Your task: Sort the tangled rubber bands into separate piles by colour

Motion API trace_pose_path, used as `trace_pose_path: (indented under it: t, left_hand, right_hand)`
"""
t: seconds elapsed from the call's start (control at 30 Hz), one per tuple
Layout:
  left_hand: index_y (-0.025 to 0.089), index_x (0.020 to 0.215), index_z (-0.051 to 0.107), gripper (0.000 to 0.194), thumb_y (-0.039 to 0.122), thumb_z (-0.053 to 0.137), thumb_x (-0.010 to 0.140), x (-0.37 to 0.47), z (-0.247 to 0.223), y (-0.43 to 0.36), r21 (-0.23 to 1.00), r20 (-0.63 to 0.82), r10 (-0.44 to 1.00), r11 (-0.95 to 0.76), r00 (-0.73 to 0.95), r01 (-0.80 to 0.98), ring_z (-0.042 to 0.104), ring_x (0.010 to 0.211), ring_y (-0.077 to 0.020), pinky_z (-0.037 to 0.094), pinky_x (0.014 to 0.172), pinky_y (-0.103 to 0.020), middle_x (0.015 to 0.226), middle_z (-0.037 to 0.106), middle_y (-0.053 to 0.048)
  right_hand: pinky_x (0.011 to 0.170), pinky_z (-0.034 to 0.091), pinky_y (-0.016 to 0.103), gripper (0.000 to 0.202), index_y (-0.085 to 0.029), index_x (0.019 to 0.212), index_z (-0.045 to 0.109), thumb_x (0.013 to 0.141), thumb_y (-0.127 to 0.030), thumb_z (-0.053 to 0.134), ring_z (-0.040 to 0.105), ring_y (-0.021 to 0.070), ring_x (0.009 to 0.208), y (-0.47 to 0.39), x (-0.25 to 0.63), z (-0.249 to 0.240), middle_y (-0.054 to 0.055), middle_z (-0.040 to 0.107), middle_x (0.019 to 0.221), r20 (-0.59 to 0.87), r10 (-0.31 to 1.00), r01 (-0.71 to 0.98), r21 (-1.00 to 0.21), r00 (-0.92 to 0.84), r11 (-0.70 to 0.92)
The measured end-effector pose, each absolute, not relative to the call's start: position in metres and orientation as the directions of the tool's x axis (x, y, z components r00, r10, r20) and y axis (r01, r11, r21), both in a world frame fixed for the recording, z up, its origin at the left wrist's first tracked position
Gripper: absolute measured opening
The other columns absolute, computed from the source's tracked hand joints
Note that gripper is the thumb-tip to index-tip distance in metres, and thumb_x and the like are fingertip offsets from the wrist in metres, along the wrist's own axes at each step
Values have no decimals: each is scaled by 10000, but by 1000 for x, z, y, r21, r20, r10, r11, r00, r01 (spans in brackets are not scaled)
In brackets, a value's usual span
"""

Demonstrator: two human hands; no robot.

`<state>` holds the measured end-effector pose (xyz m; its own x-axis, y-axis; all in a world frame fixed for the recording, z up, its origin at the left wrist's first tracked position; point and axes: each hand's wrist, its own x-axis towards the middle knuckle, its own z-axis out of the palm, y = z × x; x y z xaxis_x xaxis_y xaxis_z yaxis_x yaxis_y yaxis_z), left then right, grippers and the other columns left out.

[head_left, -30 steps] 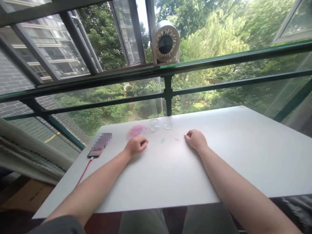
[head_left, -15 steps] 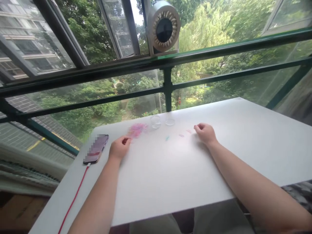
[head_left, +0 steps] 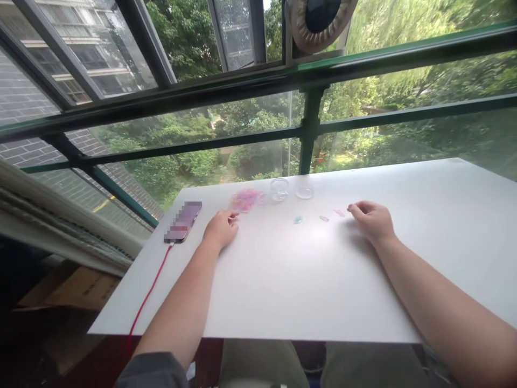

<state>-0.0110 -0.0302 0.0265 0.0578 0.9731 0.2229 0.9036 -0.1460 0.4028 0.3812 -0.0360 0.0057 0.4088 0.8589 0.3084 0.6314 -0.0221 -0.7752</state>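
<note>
We counted one small teal piece (head_left: 298, 220), one greyish-purple piece (head_left: 323, 218), blurred pink bits (head_left: 338, 213), one pink-purple heap (head_left: 247, 200), two clear round dishes (head_left: 279, 195). The left hand (head_left: 221, 229) curled beside the heap, the right hand (head_left: 371, 220) beside the bits; whether fingertips met or held anything, we couldn't tell. White tabletop (head_left: 283, 285), green railing (head_left: 310, 124) behind.

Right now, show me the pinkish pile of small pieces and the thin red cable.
Pinkish pile of small pieces (head_left: 247, 200): head view, its middle.
Thin red cable (head_left: 154, 285): head view, midway along its length.
</note>
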Motion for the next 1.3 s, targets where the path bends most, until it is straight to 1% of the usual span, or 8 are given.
trace_pose_path:
  t: [0.2, 0.4, 0.57, 0.7, 0.87, 1.03, 1.2, 1.3]
  left_hand:
    - [198, 1068, 672, 369, 131, 481, 760, -4, 22, -29, 326, 215, 972, -161, 93, 932, 602, 975, -190, 448, 938, -276, 1069, 635, -70]
    - [216, 932, 714, 247, 201, 508, 797, 2, 29, -33, 324, 164, 982, -145, 95, 935, 611, 962, -215, 449, 940, -322, 1028, 678, -54]
    - [209, 933, 686, 220, 217, 518, 790, 1, 31, -37, 388, 154, 967, -248, 202, 888, 619, 916, -188, 476, 879, -298, 1016, 675, -46]
    - [176, 1062, 618, 349, 151, 523, 728, -11, 32, -37, 422, 240, 963, -216, 121, 881, 612, 909, -165, 485, 852, -277, 1113, 620, -71]
    - [155, 1133, 605, 407, 224, 563, 734, -19, 28, -34, 384, 187, 981, -125, 56, 915, 607, 938, -191, 472, 897, -307, 1107, 626, -89]
    - [189, 1046, 669, 334, 346, 583, 764, -15, 25, -33, 355, 157, 984, -133, 81, 926, 612, 936, -206, 472, 889, -311, 1067, 653, -71]
    - [215, 947, 686, 243, 330, 582, 760, -16, 30, -37, 425, 126, 981, -188, 148, 885, 618, 912, -180, 477, 844, -275, 1009, 667, -34]
    - [199, 1011, 653, 318, 324, 621, 720, -20, 33, -39, 423, 131, 989, -119, 70, 898, 620, 911, -180, 473, 849, -283, 1069, 650, -47]
  right_hand:
    - [479, 339, 246, 227, -177, 655, 655, 676, -374, 546, 480, 131, 511, -34, 382, 4, -4, 552, 521, 282, 867, 603, -798, 412, -26]
    - [500, 345, 249, 217, -183, 658, 651, 680, -372, 546, 489, 135, 537, -34, 382, 4, -2, 560, 538, 265, 874, 593, -805, 406, -31]
    - [512, 347, 248, 210, -184, 649, 647, 675, -368, 549, 485, 133, 541, -34, 380, 6, -1, 561, 540, 253, 875, 585, -810, 413, -42]
    - [506, 339, 247, 214, -180, 649, 648, 669, -366, 545, 471, 130, 528, -35, 380, 6, -1, 552, 531, 251, 872, 577, -816, 419, -43]
    - [496, 320, 252, 228, -169, 646, 644, 661, -376, 550, 434, 121, 501, -37, 378, 11, -9, 523, 513, 221, 879, 568, -820, 422, -67]
    - [508, 319, 260, 231, -155, 658, 643, 664, -365, 549, 419, 116, 499, -41, 375, 17, -8, 505, 518, 179, 884, 554, -826, 432, -104]
    - [512, 315, 261, 250, -158, 670, 643, 654, -385, 541, 414, 118, 502, -40, 375, 17, -11, 498, 524, 160, 884, 553, -824, 439, -125]
    - [515, 313, 261, 257, -161, 663, 641, 645, -394, 536, 412, 120, 504, -40, 375, 16, -10, 499, 522, 169, 881, 554, -824, 442, -120]
